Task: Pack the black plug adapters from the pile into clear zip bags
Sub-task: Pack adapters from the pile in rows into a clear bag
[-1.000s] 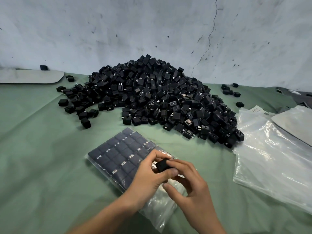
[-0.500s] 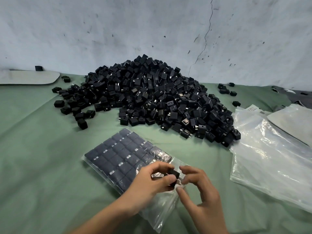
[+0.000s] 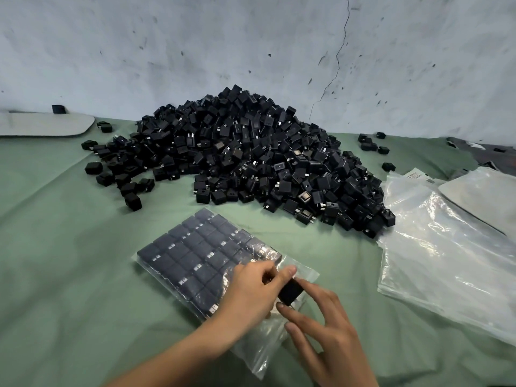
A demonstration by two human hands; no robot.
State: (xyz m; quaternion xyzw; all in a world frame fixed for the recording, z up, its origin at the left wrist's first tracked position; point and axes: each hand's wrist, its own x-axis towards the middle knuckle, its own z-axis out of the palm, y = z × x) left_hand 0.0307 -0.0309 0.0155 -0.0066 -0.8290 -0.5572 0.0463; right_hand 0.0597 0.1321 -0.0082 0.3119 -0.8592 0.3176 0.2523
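Observation:
A large pile of black plug adapters (image 3: 251,160) rises at the back middle of the green cloth. In front of it lies a clear zip bag (image 3: 201,258) holding several adapters in neat rows, its open mouth toward me. My left hand (image 3: 251,294) pinches one black adapter (image 3: 290,291) at the bag's mouth, thumb on top. My right hand (image 3: 321,331) is just right of it, with a fingertip touching the adapter's lower edge and the other fingers spread loosely over the bag's mouth.
A stack of empty clear bags (image 3: 446,261) lies at the right. Loose adapters (image 3: 122,177) are scattered left of the pile and a few (image 3: 371,143) behind it at the right. A grey flat pad (image 3: 47,124) sits at the far left by the wall.
Both hands have moved down and right along the bag's mouth with the adapter. The adapter now sits lower, between my left thumb and my right fingertips.

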